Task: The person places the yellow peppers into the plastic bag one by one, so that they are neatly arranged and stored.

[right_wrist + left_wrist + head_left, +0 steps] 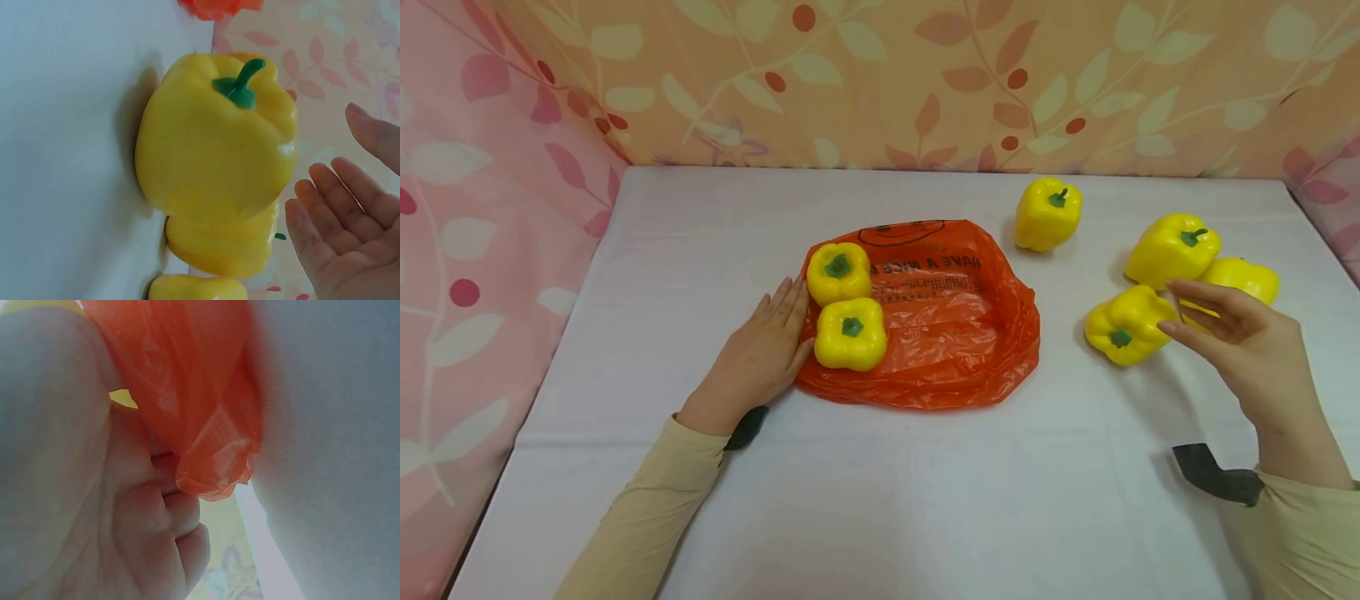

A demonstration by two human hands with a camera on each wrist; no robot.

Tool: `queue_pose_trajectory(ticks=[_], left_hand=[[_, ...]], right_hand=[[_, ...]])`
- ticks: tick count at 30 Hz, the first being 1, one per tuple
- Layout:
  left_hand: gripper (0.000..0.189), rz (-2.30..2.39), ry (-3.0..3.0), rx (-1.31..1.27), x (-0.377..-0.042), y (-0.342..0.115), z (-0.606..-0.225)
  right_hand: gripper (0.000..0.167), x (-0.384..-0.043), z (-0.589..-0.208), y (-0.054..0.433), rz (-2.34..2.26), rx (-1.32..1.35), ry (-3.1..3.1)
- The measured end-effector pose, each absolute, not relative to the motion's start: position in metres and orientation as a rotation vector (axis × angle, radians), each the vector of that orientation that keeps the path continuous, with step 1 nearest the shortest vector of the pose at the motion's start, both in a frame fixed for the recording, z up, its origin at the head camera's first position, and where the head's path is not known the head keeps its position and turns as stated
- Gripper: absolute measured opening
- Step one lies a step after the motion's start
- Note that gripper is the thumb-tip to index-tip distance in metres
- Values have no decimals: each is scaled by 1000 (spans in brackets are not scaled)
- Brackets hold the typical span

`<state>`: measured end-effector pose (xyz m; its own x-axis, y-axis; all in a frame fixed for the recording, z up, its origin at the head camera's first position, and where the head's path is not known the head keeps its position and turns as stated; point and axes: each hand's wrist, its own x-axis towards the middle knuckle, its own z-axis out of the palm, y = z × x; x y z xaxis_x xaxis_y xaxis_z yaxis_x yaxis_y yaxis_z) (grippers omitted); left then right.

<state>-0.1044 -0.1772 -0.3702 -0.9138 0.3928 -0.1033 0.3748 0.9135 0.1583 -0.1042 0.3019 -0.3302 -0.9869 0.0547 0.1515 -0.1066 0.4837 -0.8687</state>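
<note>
A red plastic bag (925, 333) lies flat, with two yellow bell peppers (850, 333) standing stem up on its left part. Against the bag's left edge rests my left hand (756, 362), its fingers fairly straight beside the peppers. The left wrist view shows the bag's crumpled edge (212, 450) along those fingers. My right hand (1243, 342) hovers just beside and above a yellow bell pepper (1123, 329) on the right, thumb and fingers apart. In the right wrist view a gap separates that hand (350, 231) from the nearest pepper (212, 144), and it holds nothing.
Two more yellow peppers stand close behind, one (1168, 250) farther back and another (1243, 279) partly hidden by my right hand. A single pepper (1048, 217) sits at the back. Floral cloth walls (880, 83) border the white table (910, 500).
</note>
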Motion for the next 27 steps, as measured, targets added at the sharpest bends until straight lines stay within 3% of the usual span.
queue_pose_trajectory(ticks=[12, 19, 27], left_hand=[[70, 201, 2941, 581, -105, -178, -369], [70, 206, 2938, 583, -106, -178, -369], [71, 199, 2940, 576, -106, -178, -370]], right_hand=[[47, -111, -340, 316, 1346, 118, -2759], [56, -113, -346, 319, 1283, 231, -2832], [57, -115, -349, 318, 1225, 183, -2816]])
